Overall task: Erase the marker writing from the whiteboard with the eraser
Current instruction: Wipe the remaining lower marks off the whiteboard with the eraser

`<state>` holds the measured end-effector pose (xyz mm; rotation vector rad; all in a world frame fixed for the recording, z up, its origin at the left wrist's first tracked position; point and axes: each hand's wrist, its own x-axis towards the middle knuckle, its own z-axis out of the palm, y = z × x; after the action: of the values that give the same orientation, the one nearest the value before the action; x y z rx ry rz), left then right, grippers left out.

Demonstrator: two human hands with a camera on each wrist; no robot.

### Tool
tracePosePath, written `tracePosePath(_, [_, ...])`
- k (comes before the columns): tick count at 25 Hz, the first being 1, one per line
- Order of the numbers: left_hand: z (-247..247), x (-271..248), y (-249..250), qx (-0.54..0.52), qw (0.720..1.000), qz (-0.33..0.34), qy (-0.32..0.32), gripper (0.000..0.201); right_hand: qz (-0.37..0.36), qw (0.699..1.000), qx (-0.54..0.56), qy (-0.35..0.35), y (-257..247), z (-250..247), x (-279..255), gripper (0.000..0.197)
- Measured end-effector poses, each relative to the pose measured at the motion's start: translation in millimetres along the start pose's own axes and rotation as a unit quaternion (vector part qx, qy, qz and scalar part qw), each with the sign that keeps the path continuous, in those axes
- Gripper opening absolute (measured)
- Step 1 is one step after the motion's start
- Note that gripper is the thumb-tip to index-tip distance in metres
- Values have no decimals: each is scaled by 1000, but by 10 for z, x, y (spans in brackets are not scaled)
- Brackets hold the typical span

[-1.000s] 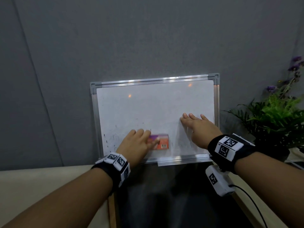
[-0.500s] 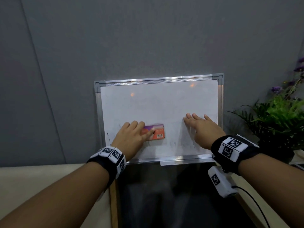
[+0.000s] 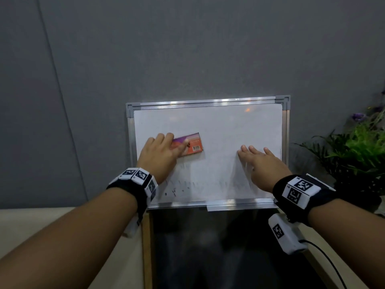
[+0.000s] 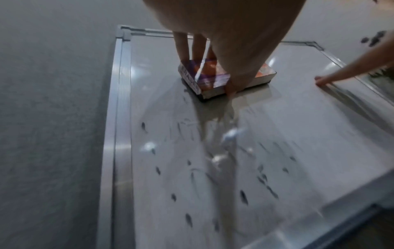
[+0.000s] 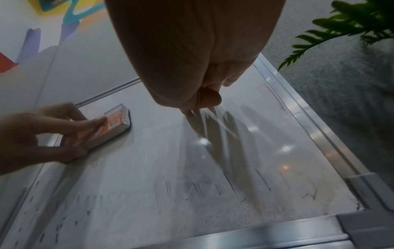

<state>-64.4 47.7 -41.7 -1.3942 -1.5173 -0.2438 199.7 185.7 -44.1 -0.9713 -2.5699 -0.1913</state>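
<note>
The left hand (image 3: 159, 155) gripped the eraser (image 3: 190, 144), fingers curled over its upper edge and thumb (image 4: 231, 87) against its lower side, pressing its pad flat against the whiteboard (image 3: 218, 130). The eraser sat in the left half of the board, about mid-height, its far end tilted slightly upward; its orange-and-purple label with a barcode faced out. From the right wrist view the same hand (image 5: 42, 133) clasped the eraser (image 5: 115, 124) from both long edges.

The right hand (image 3: 259, 163) lay flat on the right part of the board with fingers straight and spread, holding nothing, well apart from the eraser. Its fingertips (image 5: 211, 99) touched the surface.

Below the eraser, dark marker flecks (image 4: 243, 197) and faint smeared strokes (image 5: 232, 190) ran along the lower part of the board; the upper area looked wiped. The board stood upright against a grey wall (image 3: 187, 49), its metal frame (image 3: 208, 101) resting at the edge of a dark surface (image 3: 208, 247). A green plant (image 3: 360, 147) with purple flowers stood just to the right of the board. Both wrists wore black bands with printed markers (image 3: 300, 185).
</note>
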Motion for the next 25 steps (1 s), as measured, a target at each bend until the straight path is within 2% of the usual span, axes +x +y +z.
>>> tracePosePath(2, [41,-89,7,-12,1000,13,-9,60,0,1000,-1,-2,1,4,-1,75])
tracePosePath(8, [255,-642,254,-27,992,111,-61,68,-1,1000,-10,-6,-11,13,-4,72])
tracePosePath(12, [283,-674,235,-7,984,170,-58,62,1,1000,-8,-7,-6,3,-4,72])
tracePosePath(14, [212,-503,160,-15,992,122,-27,59,1,1000,-6,-8,-10,9,-5,72])
tracePosePath(17, [45,-154,17,-24,999,-17,16,53,-1,1000,-11,-5,-3,8,5,73])
tracePosePath(19, [26,-96,-15,-26,999,-44,18,52,-3,1000,-11,-7,4,9,3,73])
tracePosePath(21, [98,-179,34,-36,999,0,18,54,3,1000,-9,-5,11,24,-1,73])
tracePosePath(25, [297,-520,307,-37,990,135,-30,59,-2,1000,-7,4,14,55,7,72])
